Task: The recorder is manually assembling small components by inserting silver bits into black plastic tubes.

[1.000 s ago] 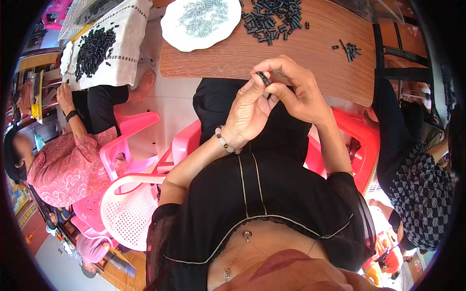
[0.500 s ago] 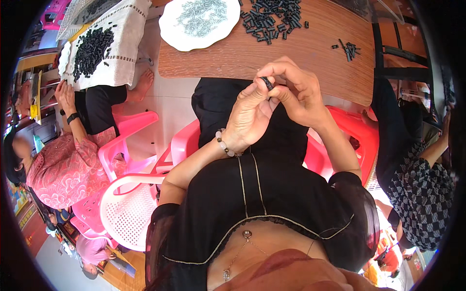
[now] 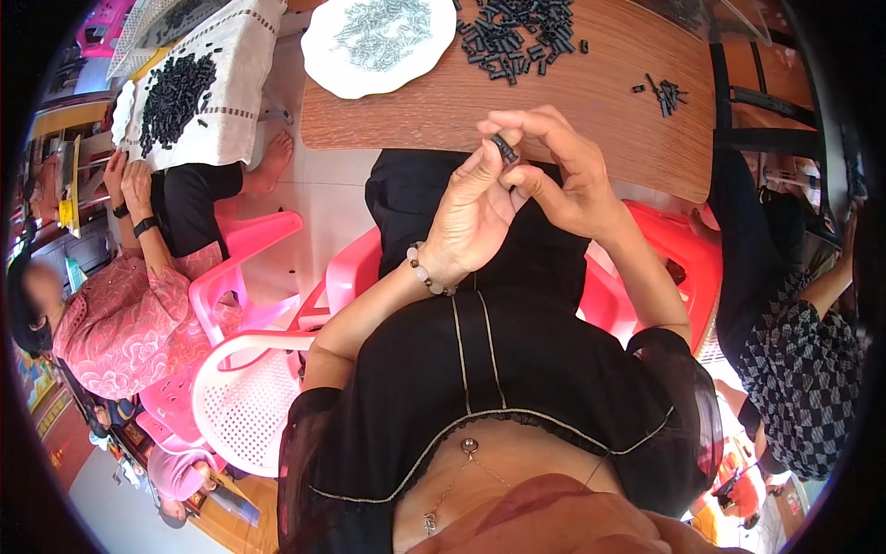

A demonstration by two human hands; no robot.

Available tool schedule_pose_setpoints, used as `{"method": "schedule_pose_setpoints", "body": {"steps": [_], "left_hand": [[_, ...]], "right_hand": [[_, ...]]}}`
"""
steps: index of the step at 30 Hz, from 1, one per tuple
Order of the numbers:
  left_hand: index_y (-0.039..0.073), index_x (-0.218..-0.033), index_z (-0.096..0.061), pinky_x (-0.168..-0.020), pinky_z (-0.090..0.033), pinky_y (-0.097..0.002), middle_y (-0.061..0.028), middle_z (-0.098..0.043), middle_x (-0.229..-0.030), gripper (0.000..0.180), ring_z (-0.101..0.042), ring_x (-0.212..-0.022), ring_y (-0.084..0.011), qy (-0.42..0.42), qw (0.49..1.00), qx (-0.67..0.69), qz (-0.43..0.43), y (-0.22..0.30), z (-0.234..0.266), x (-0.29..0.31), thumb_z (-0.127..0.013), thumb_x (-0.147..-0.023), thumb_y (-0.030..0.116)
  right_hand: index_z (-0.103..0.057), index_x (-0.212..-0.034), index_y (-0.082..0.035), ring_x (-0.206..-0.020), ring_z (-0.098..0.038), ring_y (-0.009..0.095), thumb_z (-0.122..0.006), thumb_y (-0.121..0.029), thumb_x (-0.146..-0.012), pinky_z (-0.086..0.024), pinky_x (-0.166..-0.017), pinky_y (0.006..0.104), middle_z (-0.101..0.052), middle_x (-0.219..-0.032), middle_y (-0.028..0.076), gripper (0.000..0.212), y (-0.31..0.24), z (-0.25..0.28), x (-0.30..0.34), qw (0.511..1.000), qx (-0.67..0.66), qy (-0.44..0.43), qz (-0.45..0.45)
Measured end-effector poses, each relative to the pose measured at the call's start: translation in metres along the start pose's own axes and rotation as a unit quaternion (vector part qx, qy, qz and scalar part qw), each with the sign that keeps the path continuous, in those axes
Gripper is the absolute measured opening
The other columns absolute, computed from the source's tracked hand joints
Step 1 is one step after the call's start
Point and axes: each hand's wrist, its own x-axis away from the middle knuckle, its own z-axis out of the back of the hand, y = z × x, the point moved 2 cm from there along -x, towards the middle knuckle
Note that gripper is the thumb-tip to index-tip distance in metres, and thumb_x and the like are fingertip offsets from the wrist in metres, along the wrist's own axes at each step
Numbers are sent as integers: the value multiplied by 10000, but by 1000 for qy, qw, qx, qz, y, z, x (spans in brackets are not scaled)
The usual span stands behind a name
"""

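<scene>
Just beyond the table's near edge, my left hand (image 3: 472,210) pinches a small black ribbed cylindrical part (image 3: 504,149) between thumb and fingers. My right hand (image 3: 574,180) curls round the same part from the right, its thumb below and forefinger above; where its fingertips meet the part is partly hidden. A heap of similar black parts (image 3: 517,37) lies on the brown table (image 3: 397,125) ahead. To its left, a white scalloped plate (image 3: 318,51) holds many small clear pieces. A few thin black pieces (image 3: 666,95) lie at the table's right.
At left a seated person in a patterned pink top (image 3: 129,323) sits by a white cloth (image 3: 235,83) bearing another black heap (image 3: 175,102). Pink chairs (image 3: 249,242) and a white perforated chair (image 3: 245,397) stand near my left arm. Another person's checked top (image 3: 803,388) shows at right.
My right thumb has shifted slightly down from the black part and its forefinger lies further left, so more of the part shows. At left, the seated person's hands have come together.
</scene>
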Motion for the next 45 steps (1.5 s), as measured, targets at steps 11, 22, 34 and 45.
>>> {"method": "schedule_pose_setpoints", "body": {"steps": [11,22,34,45], "left_hand": [[133,-1178,-600,-936,-417,-301,38,-568,-1135,337,-523,-1010,-86,6,1000,21,13,-5,11,-3,-617,-922,351],[119,-1198,-572,-949,-414,-314,24,-574,-1129,369,-525,-1057,-102,-19,1000,11,14,-8,11,-1,-609,-924,363],[118,-1202,-569,-960,-398,-328,17,-578,-1127,376,-522,-1083,-112,-18,1000,-2,16,-12,12,-1,-601,-927,373],[139,-1169,-580,-909,-404,-304,50,-596,-1044,359,-534,-1010,-80,0,999,24,47,-13,12,-4,-562,-942,417]], "right_hand": [[-556,-1210,2,-991,-639,188,-729,-1,-776,-547,-882,320,-584,-1098,94,467,6,7,11,997,-48,39,-53],[-610,-898,-2,-951,-600,197,-756,-4,-738,-546,-802,297,-645,-978,102,217,5,7,15,997,-4,71,-29],[-615,-872,-12,-901,-590,222,-744,-6,-747,-509,-768,304,-663,-944,101,180,5,11,15,996,67,61,22],[-612,-877,-8,-893,-590,229,-720,21,-743,-500,-755,308,-672,-949,101,175,9,13,19,994,78,77,10]]}}
